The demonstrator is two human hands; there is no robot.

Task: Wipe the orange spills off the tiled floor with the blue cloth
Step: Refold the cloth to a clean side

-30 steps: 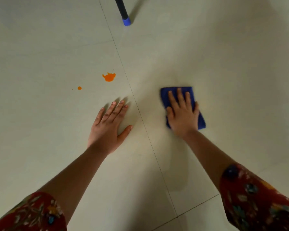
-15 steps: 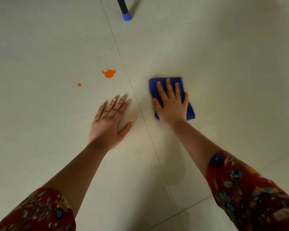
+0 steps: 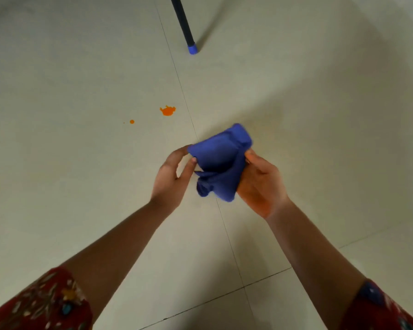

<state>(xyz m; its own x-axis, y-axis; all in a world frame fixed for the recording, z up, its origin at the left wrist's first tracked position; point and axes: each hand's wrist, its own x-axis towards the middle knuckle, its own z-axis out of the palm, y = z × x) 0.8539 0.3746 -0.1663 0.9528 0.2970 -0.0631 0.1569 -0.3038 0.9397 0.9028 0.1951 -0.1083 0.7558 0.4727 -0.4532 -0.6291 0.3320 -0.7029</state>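
Note:
The blue cloth [image 3: 221, 160] is bunched and lifted off the floor, held between both hands. My left hand [image 3: 171, 177] pinches its left edge with thumb and fingers. My right hand [image 3: 260, 184] grips its right side, palm turned up with an orange stain on it. An orange spill [image 3: 168, 110] lies on the pale tiled floor [image 3: 81, 163] to the upper left of the cloth. A smaller orange drop [image 3: 132, 121] sits further left of it.
A black leg with a blue cap [image 3: 192, 49] stands on the floor at the top, beyond the spills. A grout line [image 3: 184, 96] runs from the top down between the hands. Red patterned sleeves show at both lower corners.
My right hand stopped pressing the flat cloth on the floor and lifted it. My left hand left the floor and took the cloth's left edge. The cloth is now bunched.

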